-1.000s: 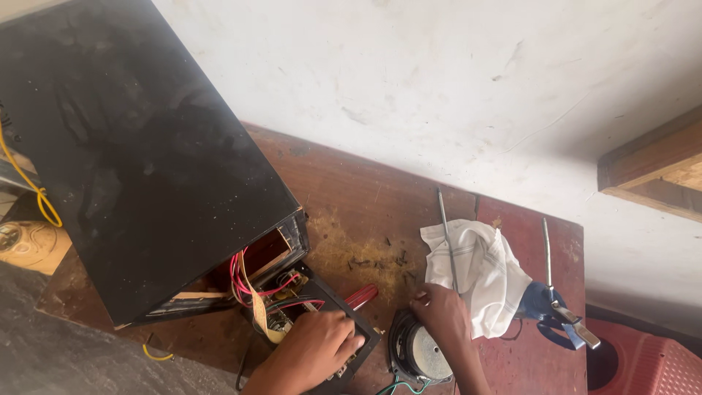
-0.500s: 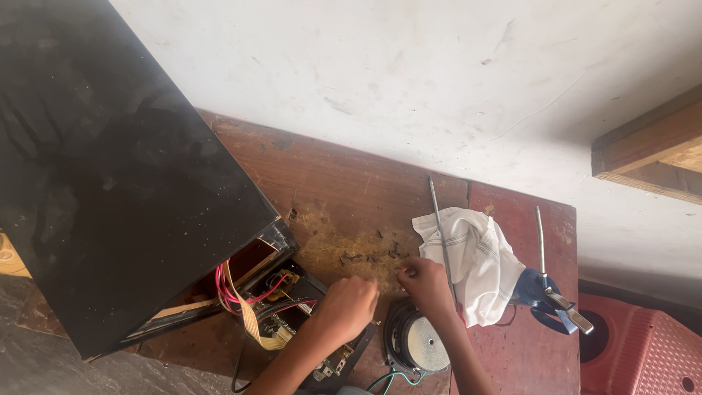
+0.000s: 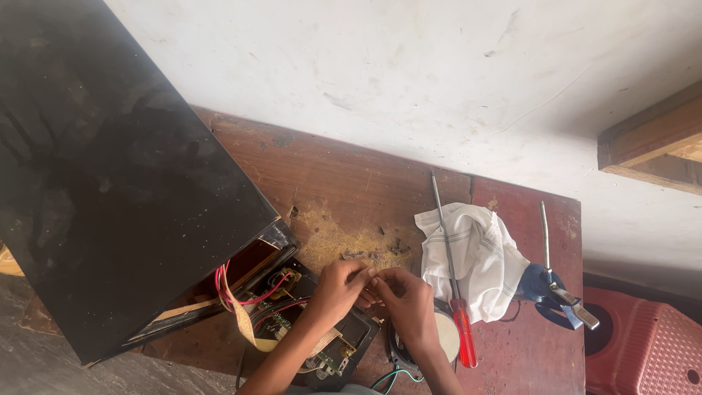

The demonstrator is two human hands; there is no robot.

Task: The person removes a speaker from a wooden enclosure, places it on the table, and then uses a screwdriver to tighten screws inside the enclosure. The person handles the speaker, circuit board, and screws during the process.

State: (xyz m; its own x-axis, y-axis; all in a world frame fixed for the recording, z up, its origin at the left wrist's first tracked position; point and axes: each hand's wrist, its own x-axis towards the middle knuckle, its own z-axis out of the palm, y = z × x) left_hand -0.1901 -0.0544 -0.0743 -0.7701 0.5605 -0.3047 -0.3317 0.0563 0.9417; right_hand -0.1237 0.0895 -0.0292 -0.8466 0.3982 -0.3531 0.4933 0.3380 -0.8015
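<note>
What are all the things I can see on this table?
Table: one, reddish-brown wood, against the white wall.
Cabinet: one, big and black, left, open at its lower end.
Wires: several, red, coming out of the cabinet.
Circuit board: one, dark, under the hands.
Cloth: one, white, crumpled, right.
Screwdriver: one, red handle, lying over the cloth.
Blue-handled tool: one, right edge.
Stool: one, red plastic, far right.
Left hand, right hand: two, fingertips together above the board.

Bright even daylight, soft shadows, dull sheen on the black cabinet, sharp focus, slight wide-angle stretch
</note>
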